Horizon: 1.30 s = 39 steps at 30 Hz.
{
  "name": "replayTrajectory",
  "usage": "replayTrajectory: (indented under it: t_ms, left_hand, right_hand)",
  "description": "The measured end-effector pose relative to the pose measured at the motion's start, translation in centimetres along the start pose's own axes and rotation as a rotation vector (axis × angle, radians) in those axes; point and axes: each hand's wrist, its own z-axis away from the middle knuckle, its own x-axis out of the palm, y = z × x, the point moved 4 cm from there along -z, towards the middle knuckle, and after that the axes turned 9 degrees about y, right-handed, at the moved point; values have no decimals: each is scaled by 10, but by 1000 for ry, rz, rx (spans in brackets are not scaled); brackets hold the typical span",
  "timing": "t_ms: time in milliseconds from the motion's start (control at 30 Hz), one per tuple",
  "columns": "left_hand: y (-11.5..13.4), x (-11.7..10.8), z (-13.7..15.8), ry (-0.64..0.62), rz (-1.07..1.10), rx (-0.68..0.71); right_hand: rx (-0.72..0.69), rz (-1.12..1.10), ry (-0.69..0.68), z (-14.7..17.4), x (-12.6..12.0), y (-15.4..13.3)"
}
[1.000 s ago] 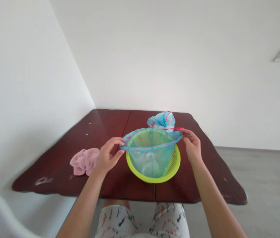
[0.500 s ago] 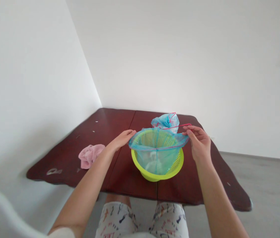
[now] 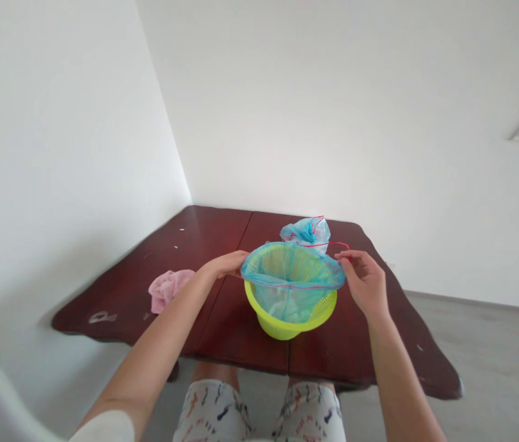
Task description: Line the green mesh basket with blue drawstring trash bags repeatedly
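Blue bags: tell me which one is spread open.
The near bag, dipping into the green basket; the far bag, behind it, is bunched up.

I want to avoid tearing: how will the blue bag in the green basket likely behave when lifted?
The blue bag will likely be floppy, since it is creased and bends softly along its mouth. Its material is probably light and perhaps easily torn, since it looks thin and shows the green basket through it.

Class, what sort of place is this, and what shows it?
Probably a room in a home: a dark red table stands by plain white walls, with a basket and pink cloth on it.
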Motion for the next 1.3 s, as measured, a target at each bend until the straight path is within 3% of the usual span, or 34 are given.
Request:
replayTrajectory:
  t_ms: [133,267,467,633,800,933,1067,1300]
  left_hand:
    - [13,3,-11,57,69,71]
    - [32,-5,-11,218,193,208]
    - [65,-22,19,306,363,389]
    - [86,-28,49,322,338,461]
    - [97,-20,73,259,124,481]
    - [106,-16,87,203,-39,490]
    - [121,-19,104,263,-136,591]
    - [141,-16,126,301,304,716]
  right_hand:
    - [14,5,-46,-5,12,0]
    - [-3,-94,21,-5,12,-10]
    - [114,-448,198,-4,-5,-9]
    - [137,-623,255,-3,-14,-7]
    - [108,-587,166,11,-7,-34]
    - [54,-430,90,23,0,-59]
    - [3,-304,35,31,4,-72]
    - [-14,-285,-50,37,10,-77]
